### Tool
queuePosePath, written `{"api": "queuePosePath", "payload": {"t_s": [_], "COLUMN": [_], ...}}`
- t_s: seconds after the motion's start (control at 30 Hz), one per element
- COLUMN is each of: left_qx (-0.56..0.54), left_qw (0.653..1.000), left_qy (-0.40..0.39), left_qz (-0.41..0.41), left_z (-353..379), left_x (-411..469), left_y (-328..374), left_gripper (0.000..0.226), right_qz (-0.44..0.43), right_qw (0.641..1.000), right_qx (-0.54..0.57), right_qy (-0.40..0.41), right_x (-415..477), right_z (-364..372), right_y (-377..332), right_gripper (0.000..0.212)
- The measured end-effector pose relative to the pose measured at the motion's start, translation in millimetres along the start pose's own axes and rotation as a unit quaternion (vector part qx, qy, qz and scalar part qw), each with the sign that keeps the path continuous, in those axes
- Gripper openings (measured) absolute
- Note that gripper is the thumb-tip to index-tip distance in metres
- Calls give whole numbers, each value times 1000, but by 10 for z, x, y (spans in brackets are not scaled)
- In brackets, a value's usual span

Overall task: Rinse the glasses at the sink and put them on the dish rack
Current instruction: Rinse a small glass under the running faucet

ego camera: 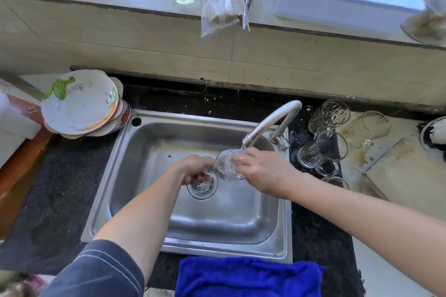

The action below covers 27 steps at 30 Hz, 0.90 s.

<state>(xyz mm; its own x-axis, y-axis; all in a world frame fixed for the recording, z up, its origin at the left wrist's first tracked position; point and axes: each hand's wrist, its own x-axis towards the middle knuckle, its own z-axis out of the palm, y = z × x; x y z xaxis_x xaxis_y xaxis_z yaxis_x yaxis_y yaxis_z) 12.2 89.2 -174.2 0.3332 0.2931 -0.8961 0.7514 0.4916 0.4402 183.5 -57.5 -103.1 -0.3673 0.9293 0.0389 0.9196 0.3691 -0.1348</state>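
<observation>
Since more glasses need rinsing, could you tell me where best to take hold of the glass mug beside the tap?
Take the glass mug by what looks like its handle, which loops out on the side nearest the person. Come in from the front, since other glasses crowd close behind it.

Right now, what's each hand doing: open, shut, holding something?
Left hand: grips the glass by one end.
Right hand: fingers curled round the same glass's other end, under the faucet.
</observation>
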Motion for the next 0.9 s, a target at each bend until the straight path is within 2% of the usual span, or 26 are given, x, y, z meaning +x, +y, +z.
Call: {"api": "queuePosePath", "payload": {"t_s": [0.1, 0.17, 0.23, 0.27, 0.3, 0.37, 0.4, 0.43, 0.47, 0.5, 0.53, 0.63, 0.7, 0.77, 0.83, 0.9], "left_qx": [-21, -49, -110, -147, -178, -222, -241, -259, -275, -290, -299, -278, -265, -308, -340, -329], "left_qw": [1000, 998, 992, 987, 982, 972, 966, 960, 955, 951, 949, 959, 964, 951, 939, 942], "left_qy": [7, 31, 41, 38, 34, 27, 22, 18, 16, 15, 12, -11, -17, 2, 27, 26], "left_qz": [6, 22, 42, 49, 56, 76, 89, 101, 108, 109, 104, 52, 27, 28, 45, 62], "left_z": [17, -70, -95, -71, -34, 74, 132, 189, 239, 270, 287, 267, 239, 187, 115, 116], "left_x": [35, 66, 61, 57, 59, 83, 109, 121, 129, 131, 135, 148, 143, 153, 200, 229], "left_y": [-6, -72, -114, -119, -108, -96, -100, -98, -94, -89, -83, -46, -15, 7, -19, -69], "left_gripper": [5, 7, 5, 5, 4, 9, 11, 12, 12, 13, 15, 19, 22, 19, 18, 20], "right_qz": [23, 92, 205, 274, 348, 462, 495, 519, 533, 532, 514, 415, 373, 359, 336, 324], "right_qw": [998, 984, 948, 919, 868, 716, 664, 634, 620, 623, 645, 775, 838, 859, 860, 860], "right_qx": [37, 74, 143, 214, 317, 516, 557, 572, 575, 574, 565, 476, 398, 361, 365, 364], "right_qy": [-50, -131, -194, -184, -156, -90, -65, -39, -13, 10, 22, -1, -17, -54, -119, -150], "right_x": [55, -60, -149, -141, -102, 36, 111, 172, 211, 227, 225, 174, 205, 228, 163, 117], "right_z": [0, -113, -214, -249, -259, -255, -235, -210, -179, -169, -155, -121, -77, -76, -105, -117], "right_y": [-80, -50, -40, -50, -50, -94, -116, -141, -167, -192, -212, -268, -283, -289, -287, -289], "right_gripper": [22, 30, 44, 48, 53, 53, 45, 33, 21, 12, 11, 11, 14, 23, 30, 33]}}
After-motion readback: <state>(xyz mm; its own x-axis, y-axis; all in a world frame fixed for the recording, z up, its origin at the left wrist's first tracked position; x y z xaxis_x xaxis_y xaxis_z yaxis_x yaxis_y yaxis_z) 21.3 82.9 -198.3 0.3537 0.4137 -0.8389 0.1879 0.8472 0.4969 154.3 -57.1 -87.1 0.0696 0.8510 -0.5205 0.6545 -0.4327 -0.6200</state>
